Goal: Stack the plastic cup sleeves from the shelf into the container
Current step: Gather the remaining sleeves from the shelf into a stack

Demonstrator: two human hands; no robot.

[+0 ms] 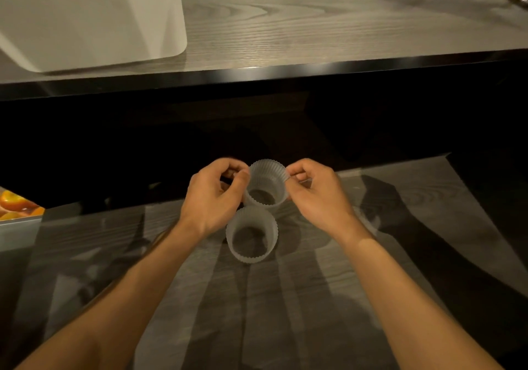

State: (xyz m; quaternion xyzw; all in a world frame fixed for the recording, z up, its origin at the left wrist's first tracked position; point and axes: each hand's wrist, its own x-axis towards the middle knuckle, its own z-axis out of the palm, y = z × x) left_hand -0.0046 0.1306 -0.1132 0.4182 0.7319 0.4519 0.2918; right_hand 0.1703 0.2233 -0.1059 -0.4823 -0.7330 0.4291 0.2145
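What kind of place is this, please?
Probably a kitchen or café workspace, though I cannot be sure: a wood-grain counter bears a white container, and the left hand and right hand pinch a ribbed cup sleeve over the shelf below.

The left hand [211,201] and right hand [317,198] are bare. The left forearm [137,284] and right forearm [400,284] are bare too, slim and smooth along all their visible length.
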